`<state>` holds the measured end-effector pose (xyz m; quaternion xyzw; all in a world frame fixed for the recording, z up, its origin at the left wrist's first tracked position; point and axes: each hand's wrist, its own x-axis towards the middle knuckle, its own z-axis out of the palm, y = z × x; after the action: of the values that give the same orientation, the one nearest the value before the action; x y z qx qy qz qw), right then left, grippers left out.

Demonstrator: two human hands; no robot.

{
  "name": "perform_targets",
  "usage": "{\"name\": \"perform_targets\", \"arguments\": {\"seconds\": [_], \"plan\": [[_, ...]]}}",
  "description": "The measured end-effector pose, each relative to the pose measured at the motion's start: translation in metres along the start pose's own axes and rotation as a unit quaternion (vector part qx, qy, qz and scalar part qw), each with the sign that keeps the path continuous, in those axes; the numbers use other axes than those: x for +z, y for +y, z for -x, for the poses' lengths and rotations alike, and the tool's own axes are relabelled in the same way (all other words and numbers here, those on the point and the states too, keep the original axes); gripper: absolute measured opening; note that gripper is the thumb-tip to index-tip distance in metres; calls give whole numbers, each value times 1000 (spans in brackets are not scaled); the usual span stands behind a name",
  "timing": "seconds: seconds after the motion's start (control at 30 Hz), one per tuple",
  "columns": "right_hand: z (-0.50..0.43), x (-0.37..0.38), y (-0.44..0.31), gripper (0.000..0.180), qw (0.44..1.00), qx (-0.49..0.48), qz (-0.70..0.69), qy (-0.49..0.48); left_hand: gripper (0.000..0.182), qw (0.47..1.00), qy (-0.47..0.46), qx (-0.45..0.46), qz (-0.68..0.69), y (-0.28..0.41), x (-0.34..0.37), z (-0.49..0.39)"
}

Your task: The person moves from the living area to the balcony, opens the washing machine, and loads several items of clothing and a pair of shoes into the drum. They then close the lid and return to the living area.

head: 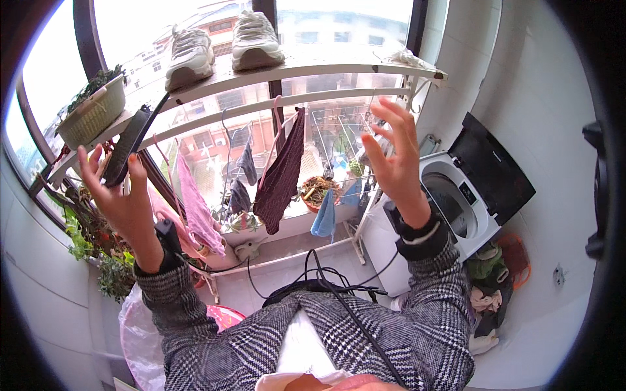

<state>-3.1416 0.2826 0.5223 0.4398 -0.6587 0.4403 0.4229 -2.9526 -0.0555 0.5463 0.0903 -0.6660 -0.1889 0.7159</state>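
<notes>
My left hand (120, 198) is raised at the left with its fingers apart. Between its thumb and fingers shows a long black object (128, 146), perhaps a slipper, at the shelf's edge; no grip on it is evident. On the other side, my right hand (398, 163) is also raised, fingers spread and holding nothing. It overlaps a white wire drying rack (337, 122) hung with small clips. A dark maroon cloth (279, 181) hangs between the hands, with a pink cloth (195, 200) to its left. Both wrists wear black bands.
A white shelf (313, 72) bears white sneakers (190, 56) and a plant basket (93, 115). At right, a top-loading washing machine (459, 205) has its lid up, with clothes (489, 283) beside it. Black cables (318, 273) cross my front. Potted plants (110, 273) stand left.
</notes>
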Motion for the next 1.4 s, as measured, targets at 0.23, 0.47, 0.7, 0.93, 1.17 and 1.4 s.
{"name": "perform_targets", "arguments": {"seconds": [0.23,0.47,0.7,0.93,1.17,1.4], "plan": [[121,-63,33,27,965,260,13,-9,74,995,-19,80,56,68,11,20],[223,-117,54,16,908,419,1,-11,71,968,-131,40,209,115,115,46],[266,-186,62,15,876,476,61,-43,67,976,-147,-26,156,150,227,64],[311,-243,79,16,843,530,84,-30,74,986,-113,118,-12,141,290,67],[331,-263,90,18,827,554,93,-29,86,977,-109,124,-136,85,348,55],[346,-262,83,19,806,578,125,-11,87,941,-145,195,-236,22,391,29]]}}
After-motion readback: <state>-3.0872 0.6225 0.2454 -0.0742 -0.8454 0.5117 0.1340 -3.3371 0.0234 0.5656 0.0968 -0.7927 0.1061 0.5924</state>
